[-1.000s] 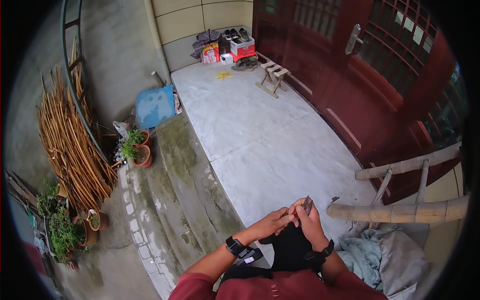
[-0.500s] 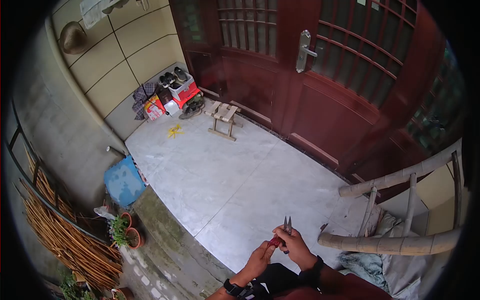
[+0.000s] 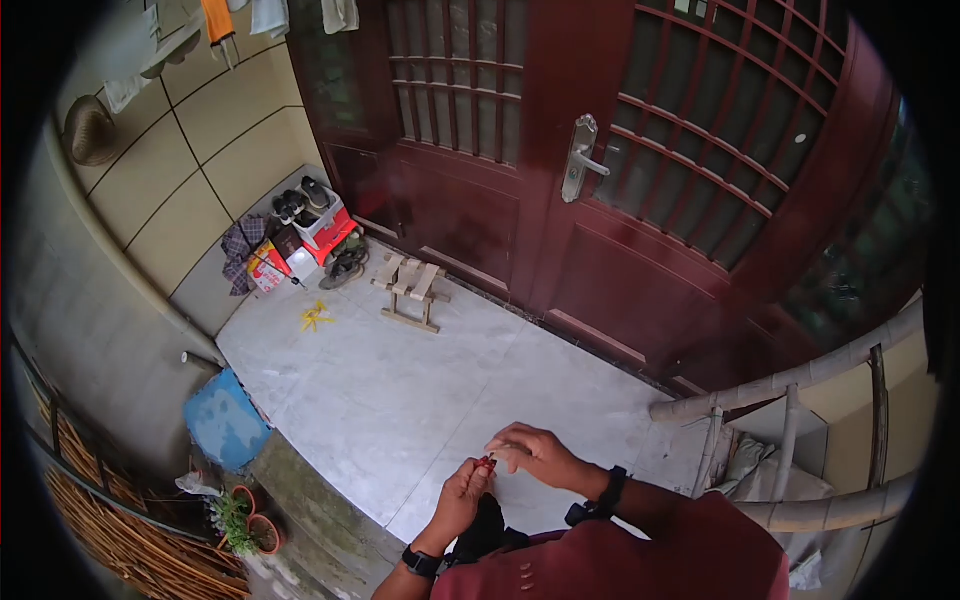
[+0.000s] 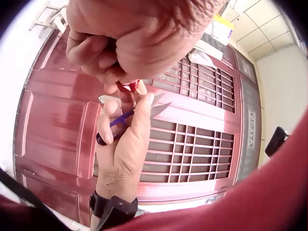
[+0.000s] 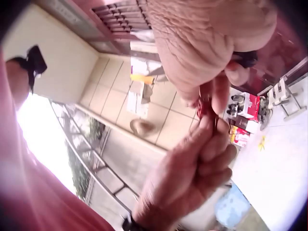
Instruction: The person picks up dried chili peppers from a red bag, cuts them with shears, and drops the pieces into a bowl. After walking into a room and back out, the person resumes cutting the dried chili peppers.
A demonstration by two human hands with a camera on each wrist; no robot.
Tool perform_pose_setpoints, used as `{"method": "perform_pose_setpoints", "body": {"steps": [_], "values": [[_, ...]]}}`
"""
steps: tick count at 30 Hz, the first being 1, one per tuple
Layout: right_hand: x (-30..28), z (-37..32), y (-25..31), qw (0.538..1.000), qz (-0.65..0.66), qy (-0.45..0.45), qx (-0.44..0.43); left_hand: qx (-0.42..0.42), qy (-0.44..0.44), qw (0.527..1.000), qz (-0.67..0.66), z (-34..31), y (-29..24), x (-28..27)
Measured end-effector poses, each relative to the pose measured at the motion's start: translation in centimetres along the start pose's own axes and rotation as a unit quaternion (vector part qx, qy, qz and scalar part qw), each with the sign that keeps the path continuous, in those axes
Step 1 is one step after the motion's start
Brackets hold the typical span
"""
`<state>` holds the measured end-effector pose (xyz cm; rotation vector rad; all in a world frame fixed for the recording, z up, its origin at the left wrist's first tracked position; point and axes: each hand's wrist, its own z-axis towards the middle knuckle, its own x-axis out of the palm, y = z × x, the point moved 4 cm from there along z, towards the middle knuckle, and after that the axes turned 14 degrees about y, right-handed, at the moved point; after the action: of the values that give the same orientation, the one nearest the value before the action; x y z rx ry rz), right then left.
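red-handled metal snips (image 3: 487,463), slim and pointed, pinched by the curled left hand (image 3: 462,497) and right hand (image 3: 535,456).

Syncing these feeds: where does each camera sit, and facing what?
Head: on the head, facing down at the porch floor and door; left hand and right hand show.
Left wrist: under the left hand, looking up at the door.
Right wrist: under the right hand, facing the tiled wall.
All share both hands pinching the red-handled snips.

The pale marble floor (image 3: 400,400) bore a wooden stool (image 3: 408,290) left of centre, a yellow scrap (image 3: 315,317) nearby, and shoe-topped boxes (image 3: 322,228) at upper left.
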<state>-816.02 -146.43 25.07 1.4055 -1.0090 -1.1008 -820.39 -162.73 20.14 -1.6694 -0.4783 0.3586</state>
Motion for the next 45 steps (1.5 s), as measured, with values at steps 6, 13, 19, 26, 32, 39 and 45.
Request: {"method": "perform_pose_setpoints", "body": {"steps": [6, 13, 19, 26, 32, 39, 45], "values": [[-15.7, 6.7, -1.3, 0.98, -0.108, -0.133, 0.1, 0.018, 0.073, 0.994, -0.082, 12.4, -6.9, -7.5], [-39.9, 15.0, 1.6, 0.723, -0.558, -0.395, 0.093, 0.024, 0.166, 0.983, -0.072, 28.5, -12.9, -10.8], [-57.6, 19.9, -1.5, 0.677, -0.542, -0.473, 0.155, -0.003, 0.188, 0.982, 0.002, 42.7, -14.7, -13.9], [-60.0, 21.1, -6.6, 0.836, -0.056, -0.546, 0.024, -0.096, 0.252, 0.962, -0.044, 53.4, -14.7, -16.4], [-59.8, 21.6, -8.1, 0.788, 0.034, -0.615, -0.021, -0.117, 0.331, 0.935, -0.041, 59.8, -16.0, -18.3], [-51.8, 20.0, -7.1, 0.735, 0.021, -0.672, 0.09, -0.12, 0.475, 0.872, 0.008, 64.5, -17.9, -22.9], [-36.0, 14.7, -4.2, 0.366, 0.006, -0.927, -0.087, -0.103, 0.533, 0.838, 0.054, 68.5, -14.8, -25.7]]}}
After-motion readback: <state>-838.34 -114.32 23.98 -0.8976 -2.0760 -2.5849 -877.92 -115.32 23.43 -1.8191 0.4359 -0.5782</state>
